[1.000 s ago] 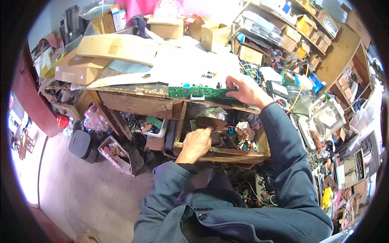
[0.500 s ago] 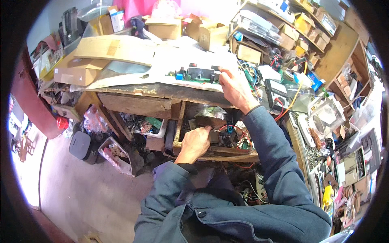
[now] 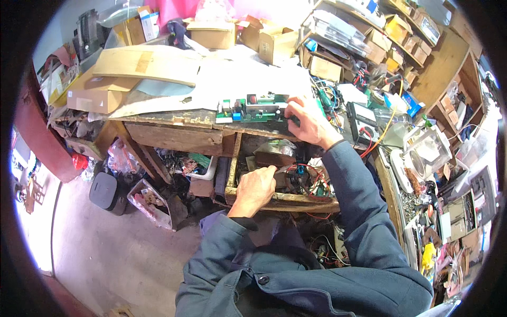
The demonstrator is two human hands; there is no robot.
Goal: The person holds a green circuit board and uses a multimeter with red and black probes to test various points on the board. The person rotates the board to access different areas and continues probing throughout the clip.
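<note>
A green circuit board point(image 3: 228, 117) with metal heat sinks, a blue component and dark parts rests at the front edge of the workbench. My right hand point(image 3: 312, 124) has its fingers curled round the board's right end. Below, over an open drawer point(image 3: 296, 202), my left hand point(image 3: 255, 189) is closed with the thumb and forefinger together. A thin pale sliver shows by its fingertips; whether the hand grips it is hard to tell. Inside the drawer lie coloured wires point(image 3: 309, 170), a brown block point(image 3: 272, 159) and a clear plastic bag point(image 3: 281, 146).
Cardboard pieces point(image 3: 145, 63) lie on the bench's left, with open cartons point(image 3: 277, 45) behind. To the right are a black multimeter point(image 3: 360, 122) with leads, a clear plastic container point(image 3: 428, 153) and crowded shelves. A bin point(image 3: 153, 203) and a black box point(image 3: 103, 190) stand on the floor.
The circuit board has come nearer the bench edge and shows more of its face. My right hand has moved down with it, its fingers curling in. My left hand has hardly moved.
</note>
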